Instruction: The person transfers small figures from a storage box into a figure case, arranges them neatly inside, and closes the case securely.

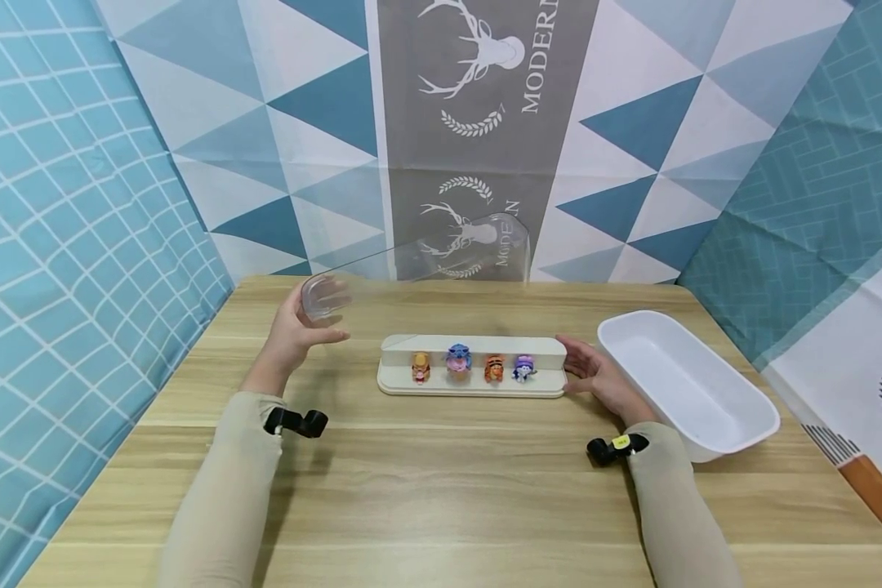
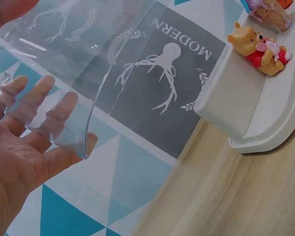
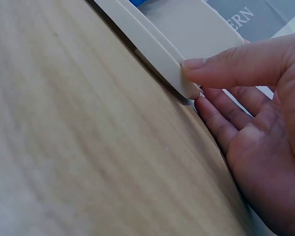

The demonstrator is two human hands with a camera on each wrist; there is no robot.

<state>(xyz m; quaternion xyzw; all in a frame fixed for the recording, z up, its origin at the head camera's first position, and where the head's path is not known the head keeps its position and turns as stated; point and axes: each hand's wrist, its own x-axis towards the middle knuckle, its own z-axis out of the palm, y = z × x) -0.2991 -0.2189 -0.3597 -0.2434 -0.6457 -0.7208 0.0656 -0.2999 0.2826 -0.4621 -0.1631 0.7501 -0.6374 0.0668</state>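
My left hand [image 1: 294, 331] grips the left end of a clear plastic cover [image 1: 441, 253]. The cover tilts, its right end raised, behind and above a white stepped display base [image 1: 397, 382]. Through the clear plastic the fingers [image 2: 44, 105] of that hand show, spread along its end. On the base several small figurines stand in a row: a yellow bear [image 1: 420, 369], a blue one [image 1: 458, 359], an orange striped one [image 1: 494, 369] and a purple-and-white one [image 1: 523, 368]. My right hand [image 1: 603, 376] pinches the base's right end, thumb at the front edge.
A white plastic tub [image 1: 694, 384] stands to the right, close beside my right hand and forearm. The wooden table [image 1: 441, 490] meets a patterned cloth backdrop [image 1: 323, 98] at its far edge. Blue tiled cloth [image 1: 73, 204] hangs along the left side.
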